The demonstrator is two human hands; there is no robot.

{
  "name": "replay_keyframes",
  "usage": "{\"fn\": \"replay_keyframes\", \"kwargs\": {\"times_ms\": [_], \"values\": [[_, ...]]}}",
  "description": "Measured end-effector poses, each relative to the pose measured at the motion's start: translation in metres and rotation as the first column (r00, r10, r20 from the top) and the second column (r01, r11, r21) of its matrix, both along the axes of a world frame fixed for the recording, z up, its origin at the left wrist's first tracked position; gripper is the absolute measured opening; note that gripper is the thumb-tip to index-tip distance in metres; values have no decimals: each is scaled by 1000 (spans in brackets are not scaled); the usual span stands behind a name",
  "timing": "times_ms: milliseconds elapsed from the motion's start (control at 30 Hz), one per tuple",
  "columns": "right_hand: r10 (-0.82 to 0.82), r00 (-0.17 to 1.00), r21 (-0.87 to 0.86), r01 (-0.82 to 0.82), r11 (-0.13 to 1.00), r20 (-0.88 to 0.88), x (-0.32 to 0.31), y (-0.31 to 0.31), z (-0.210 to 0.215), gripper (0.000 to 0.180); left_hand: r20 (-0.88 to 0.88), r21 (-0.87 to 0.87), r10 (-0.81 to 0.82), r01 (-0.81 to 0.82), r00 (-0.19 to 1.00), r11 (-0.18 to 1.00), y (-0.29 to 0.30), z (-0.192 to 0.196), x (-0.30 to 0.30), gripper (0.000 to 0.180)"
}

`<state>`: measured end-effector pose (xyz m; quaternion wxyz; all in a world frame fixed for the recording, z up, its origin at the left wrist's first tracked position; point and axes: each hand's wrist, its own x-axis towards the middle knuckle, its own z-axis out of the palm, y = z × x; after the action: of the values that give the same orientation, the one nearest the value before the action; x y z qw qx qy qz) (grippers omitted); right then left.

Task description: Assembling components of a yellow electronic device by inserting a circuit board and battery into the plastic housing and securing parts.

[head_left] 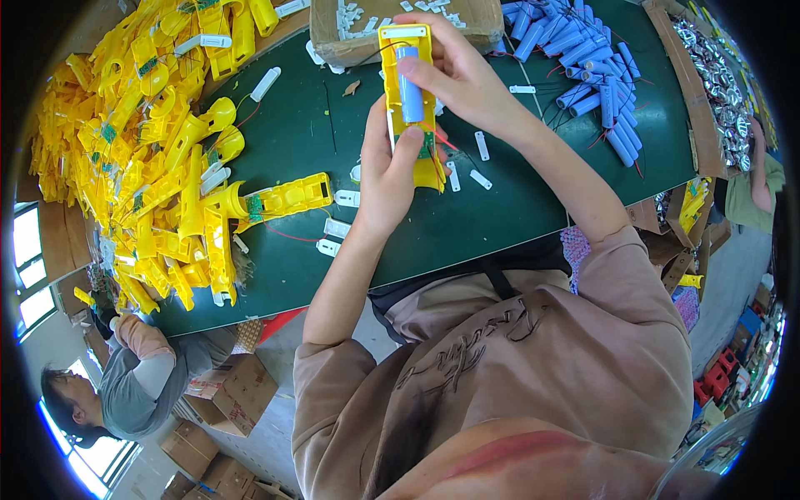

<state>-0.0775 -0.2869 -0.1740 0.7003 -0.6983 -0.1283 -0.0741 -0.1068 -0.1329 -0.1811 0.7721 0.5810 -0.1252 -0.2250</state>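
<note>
Left hand [385,171] fingers clamp the yellow housing [410,100]; right hand [457,77] fingers pinch its blue battery [409,83].

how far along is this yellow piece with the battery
Done: the blue battery cell already sits in the yellow housing. In hand: the left hand holds the housing while the right hand presses the cell. Left: the housing is open, wires exposed; a pile of yellow housings lies alongside.

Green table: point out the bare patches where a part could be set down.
On the green table, bare room lies along the near edge, right of the left hand, and between the yellow housing pile and cardboard box. The pile and blue cells are crowded.
</note>
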Motion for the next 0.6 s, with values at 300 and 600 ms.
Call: {"fn": "replay_keyframes", "kwargs": {"times_ms": [300, 600], "values": [[222, 974, 148, -214, 965, -39, -5, 8, -10, 87, 60, 34, 85, -87, 995, 996, -3, -5, 5, 32], [218, 954, 312, -148, 938, -204, -7, -24, 28, 86, 112, 4, 18, -19, 994, 1000, 0, 0, 7, 52]]}}
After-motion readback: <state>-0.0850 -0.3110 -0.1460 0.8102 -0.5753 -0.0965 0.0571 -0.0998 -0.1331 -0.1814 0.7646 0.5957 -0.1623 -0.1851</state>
